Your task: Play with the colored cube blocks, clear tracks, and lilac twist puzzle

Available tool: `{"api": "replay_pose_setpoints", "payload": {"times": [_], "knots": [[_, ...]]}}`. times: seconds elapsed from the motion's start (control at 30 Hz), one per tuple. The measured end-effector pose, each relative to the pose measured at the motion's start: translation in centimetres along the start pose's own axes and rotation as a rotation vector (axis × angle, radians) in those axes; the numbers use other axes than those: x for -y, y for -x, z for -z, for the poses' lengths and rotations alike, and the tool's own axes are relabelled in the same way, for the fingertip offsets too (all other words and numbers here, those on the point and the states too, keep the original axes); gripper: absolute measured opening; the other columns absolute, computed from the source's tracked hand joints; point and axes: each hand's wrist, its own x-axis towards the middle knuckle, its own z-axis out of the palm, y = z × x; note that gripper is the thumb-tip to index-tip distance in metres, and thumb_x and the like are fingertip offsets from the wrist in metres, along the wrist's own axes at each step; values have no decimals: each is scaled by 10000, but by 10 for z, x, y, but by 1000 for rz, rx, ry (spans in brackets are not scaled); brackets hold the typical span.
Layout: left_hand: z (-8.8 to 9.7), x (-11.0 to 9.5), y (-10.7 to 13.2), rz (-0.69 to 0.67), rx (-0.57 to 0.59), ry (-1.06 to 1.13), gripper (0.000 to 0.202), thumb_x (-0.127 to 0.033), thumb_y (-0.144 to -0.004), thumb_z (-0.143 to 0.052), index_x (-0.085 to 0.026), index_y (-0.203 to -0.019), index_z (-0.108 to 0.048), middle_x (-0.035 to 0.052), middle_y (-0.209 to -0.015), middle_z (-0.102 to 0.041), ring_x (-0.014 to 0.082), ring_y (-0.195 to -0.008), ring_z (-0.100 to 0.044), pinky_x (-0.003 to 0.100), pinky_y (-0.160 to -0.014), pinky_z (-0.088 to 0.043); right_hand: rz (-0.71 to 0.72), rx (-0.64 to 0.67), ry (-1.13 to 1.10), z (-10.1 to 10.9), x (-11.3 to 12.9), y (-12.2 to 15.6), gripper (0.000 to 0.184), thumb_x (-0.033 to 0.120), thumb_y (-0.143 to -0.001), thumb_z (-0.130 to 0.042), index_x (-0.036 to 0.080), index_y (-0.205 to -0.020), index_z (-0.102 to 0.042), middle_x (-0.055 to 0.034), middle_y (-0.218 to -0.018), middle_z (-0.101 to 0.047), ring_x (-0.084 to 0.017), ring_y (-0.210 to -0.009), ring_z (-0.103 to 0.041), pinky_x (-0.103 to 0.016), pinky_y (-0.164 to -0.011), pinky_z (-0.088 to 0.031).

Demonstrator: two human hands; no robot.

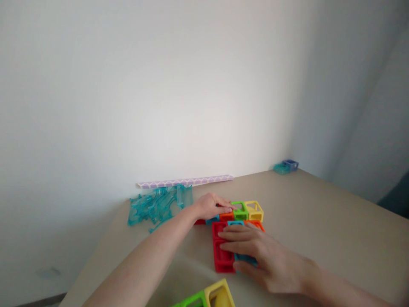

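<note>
A flat cluster of coloured plastic frame blocks lies on the beige table (319,221). My left hand (211,207) rests palm down, fingers stretched out, on the far row, with fingertips at a green block (240,210) next to a yellow block (254,210). My right hand (255,256) lies flat, fingers extended leftward, over a red block (220,256) and a blue block (244,258) whose edge shows beneath the fingers. An orange block (226,216) sits between the two hands.
A pile of clear teal track pieces (156,204) lies at the back left by the wall. A purple patterned strip (185,181) runs along the wall. Two small blue blocks (286,166) sit in the far corner. Yellow and green blocks (211,297) lie at the near edge.
</note>
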Motion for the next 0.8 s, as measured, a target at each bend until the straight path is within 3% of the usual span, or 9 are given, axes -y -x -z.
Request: {"api": "replay_pose_setpoints", "payload": {"times": [0.3, 0.37, 0.43, 0.5, 0.53, 0.6, 0.67, 0.73, 0.8], "knots": [[-1, -2, -2, -8, -26, -89, 317, -373, -865, -563, -239, -1121, -693, 41, -1180, -682, 187, -1138, -607, 286, -1002, -431, -12, 1, 58, 13, -26, 16, 412, 193, -846, -601, 219, -1258, -601, -102, -1326, -575, -245, -1251, -503, -406, -1064, -396], [-1, -13, 4, -57, -95, -182, 274, -300, -870, -559, -237, -1093, -705, 54, -1206, -671, 187, -1132, -605, 328, -1024, -414, -17, 11, 56, 13, -27, 16, 415, 193, -843, -602, 223, -1257, -600, -97, -1333, -569, -241, -1257, -498, -405, -1067, -394], [1, -31, 20, -85, -261, -267, 246, -248, -860, -560, -228, -1043, -723, 72, -1211, -665, 210, -1151, -577, 385, -1038, -395, -7, 27, 51, 13, -27, 16, 432, 181, -835, -600, 221, -1266, -593, -95, -1338, -565, -239, -1262, -493, -406, -1073, -388], [4, -51, 46, -104, -376, -195, 240, -239, -871, -541, -190, -1019, -723, 100, -1114, -691, 201, -1069, -606, 360, -980, -437, 13, 30, 46, 14, -26, 15, 458, 164, -821, -602, 216, -1276, -583, -96, -1333, -570, -240, -1265, -489, -411, -1080, -380], [6, -61, 61, -95, -378, -119, 231, -250, -874, -543, -181, -1001, -723, 102, -1064, -698, 197, -1025, -618, 350, -952, -451, 22, 30, 49, 15, -26, 15, 469, 156, -815, -602, 214, -1280, -580, -96, -1328, -574, -240, -1266, -489, -411, -1082, -377], [7, -76, 91, -50, -201, 76, 229, -318, -863, -574, -188, -978, -724, 97, -992, -704, 201, -952, -635, 325, -854, -491, 38, 35, 63, 16, -26, 14, 485, 137, -802, -597, 205, -1282, -575, -97, -1314, -585, -234, -1263, -492, -402, -1080, -378], [4, -83, 118, -21, 55, 235, 434, -442, -736, -703, -221, -1109, -685, 116, -1203, -629, 255, -1037, -602, 331, -802, -508, 54, 42, 82, 16, -26, 13, 495, 122, -792, -590, 195, -1281, -572, -102, -1300, -596, -228, -1253, -501, -394, -1072, -385], [-5, -83, 138, -2, 139, 310, 738, -477, -617, -784, -255, -1286, -565, 118, -1352, -526, 311, -1163, -527, 379, -869, -488, 61, 39, 119, 16, -25, 15, 491, 125, -788, -587, 194, -1274, -572, -107, -1296, -597, -231, -1244, -509, -405, -1066, -383], [-15, -79, 149, -23, 180, 300, 736, -438, -618, -779, -260, -1296, -556, 101, -1340, -537, 320, -1190, -502, 442, -1000, -394, 71, 23, 178, 16, -21, 17, 454, 139, -795, -580, 197, -1245, -585, -111, -1298, -590, -240, -1234, -510, -430, -1063, -367]]}}
